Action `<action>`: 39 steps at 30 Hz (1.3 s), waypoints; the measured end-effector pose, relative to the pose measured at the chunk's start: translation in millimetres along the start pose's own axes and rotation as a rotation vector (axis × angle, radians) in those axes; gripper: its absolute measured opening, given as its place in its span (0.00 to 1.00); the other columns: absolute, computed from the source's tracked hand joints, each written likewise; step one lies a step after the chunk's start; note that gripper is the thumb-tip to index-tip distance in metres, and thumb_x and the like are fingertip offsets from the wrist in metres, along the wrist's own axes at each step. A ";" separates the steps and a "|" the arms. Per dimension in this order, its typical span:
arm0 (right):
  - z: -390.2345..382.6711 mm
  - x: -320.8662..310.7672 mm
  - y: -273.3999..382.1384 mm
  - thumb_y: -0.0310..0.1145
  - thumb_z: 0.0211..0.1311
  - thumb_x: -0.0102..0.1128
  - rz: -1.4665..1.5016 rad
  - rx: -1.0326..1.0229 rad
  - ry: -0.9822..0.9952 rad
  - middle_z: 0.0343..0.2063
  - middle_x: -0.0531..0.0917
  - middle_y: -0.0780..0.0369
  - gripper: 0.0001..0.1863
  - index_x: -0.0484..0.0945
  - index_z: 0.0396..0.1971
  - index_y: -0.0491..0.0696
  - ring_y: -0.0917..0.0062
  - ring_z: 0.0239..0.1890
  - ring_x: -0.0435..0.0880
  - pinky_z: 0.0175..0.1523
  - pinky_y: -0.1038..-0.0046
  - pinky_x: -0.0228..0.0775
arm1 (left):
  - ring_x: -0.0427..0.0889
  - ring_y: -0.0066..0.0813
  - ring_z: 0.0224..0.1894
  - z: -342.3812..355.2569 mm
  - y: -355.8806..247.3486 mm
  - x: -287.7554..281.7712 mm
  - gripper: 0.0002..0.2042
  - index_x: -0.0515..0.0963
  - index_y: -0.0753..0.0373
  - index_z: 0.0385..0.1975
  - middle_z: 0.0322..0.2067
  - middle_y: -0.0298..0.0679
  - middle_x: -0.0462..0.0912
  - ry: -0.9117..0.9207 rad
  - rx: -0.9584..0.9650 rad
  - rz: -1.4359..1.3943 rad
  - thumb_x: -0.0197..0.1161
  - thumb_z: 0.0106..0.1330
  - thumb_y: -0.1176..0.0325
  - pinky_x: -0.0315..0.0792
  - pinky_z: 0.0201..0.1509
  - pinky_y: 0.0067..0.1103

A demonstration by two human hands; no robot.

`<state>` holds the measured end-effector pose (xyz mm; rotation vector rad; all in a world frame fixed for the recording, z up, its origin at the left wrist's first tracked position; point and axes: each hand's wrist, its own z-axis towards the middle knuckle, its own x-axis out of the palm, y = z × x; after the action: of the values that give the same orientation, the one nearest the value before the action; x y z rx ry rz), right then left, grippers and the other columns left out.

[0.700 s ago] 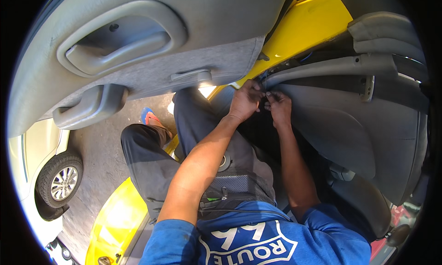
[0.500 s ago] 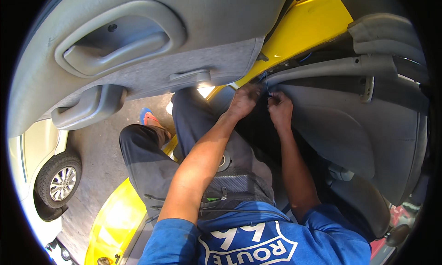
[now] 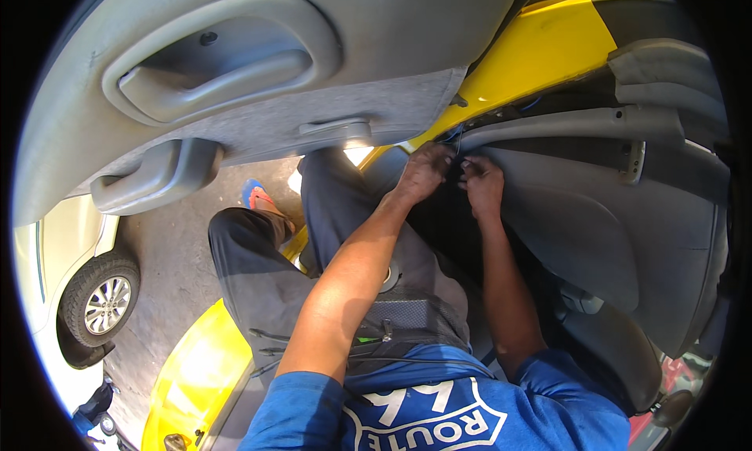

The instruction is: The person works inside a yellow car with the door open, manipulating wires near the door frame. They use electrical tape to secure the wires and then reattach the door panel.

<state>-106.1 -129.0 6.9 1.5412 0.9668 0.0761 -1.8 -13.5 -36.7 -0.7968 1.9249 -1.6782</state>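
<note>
One wire (image 3: pixel 460 140) hangs between the yellow frame (image 3: pixel 540 55) and grey trim (image 3: pixel 564 124), its lower end lost in shadow near the fingertips; half a second ago it visibly reached the right hand (image 3: pixel 483 185). The left hand (image 3: pixel 425 171), blurred then, looks clearer now. Both hands' fingers are bent; whether either pinches the wire, one cannot tell.

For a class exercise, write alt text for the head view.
A person's bare left hand and bare right hand are close together by a thin wire, near a glossy yellow vehicle panel and a curved grey trim strip.
</note>
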 end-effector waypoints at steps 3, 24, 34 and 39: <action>8.2 4.8 -9.5 0.29 0.66 0.67 -0.046 -0.115 -0.067 0.27 0.88 0.56 0.11 0.88 0.44 0.40 0.75 0.25 0.87 0.34 0.71 0.79 | 0.84 0.25 0.34 0.1 -3.2 -1.1 0.08 0.86 0.65 0.45 0.45 0.41 0.84 0.018 0.045 0.021 0.63 0.71 0.80 0.79 0.38 0.26; -1.5 34.4 -8.0 0.17 0.64 0.64 0.246 -0.293 -0.215 0.41 0.85 0.58 0.15 0.75 0.49 0.42 0.81 0.34 0.83 0.32 0.77 0.77 | 0.84 0.20 0.29 -3.4 -19.5 -9.1 0.18 0.85 0.62 0.58 0.43 0.39 0.89 0.026 -0.046 -0.076 0.57 0.72 0.83 0.82 0.32 0.19; -12.4 32.2 -14.4 0.15 0.66 0.64 0.388 -0.263 -0.133 0.47 0.83 0.57 0.18 0.72 0.53 0.43 0.84 0.35 0.82 0.36 0.79 0.78 | 0.83 0.21 0.34 -4.2 -14.4 -5.2 0.16 0.85 0.61 0.58 0.45 0.39 0.88 0.067 -0.067 -0.073 0.59 0.75 0.79 0.81 0.34 0.19; -4.0 25.9 -13.6 0.15 0.66 0.61 0.371 -0.295 0.066 0.44 0.81 0.59 0.18 0.71 0.52 0.44 0.85 0.31 0.78 0.33 0.80 0.75 | 0.85 0.28 0.29 -0.2 -4.5 -8.1 0.17 0.85 0.61 0.57 0.41 0.45 0.88 -0.098 0.334 0.178 0.61 0.71 0.79 0.80 0.33 0.27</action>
<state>-98.7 -111.7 -15.8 1.4303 0.6746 0.5126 4.4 -8.2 -32.5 -0.5501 1.5439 -1.7509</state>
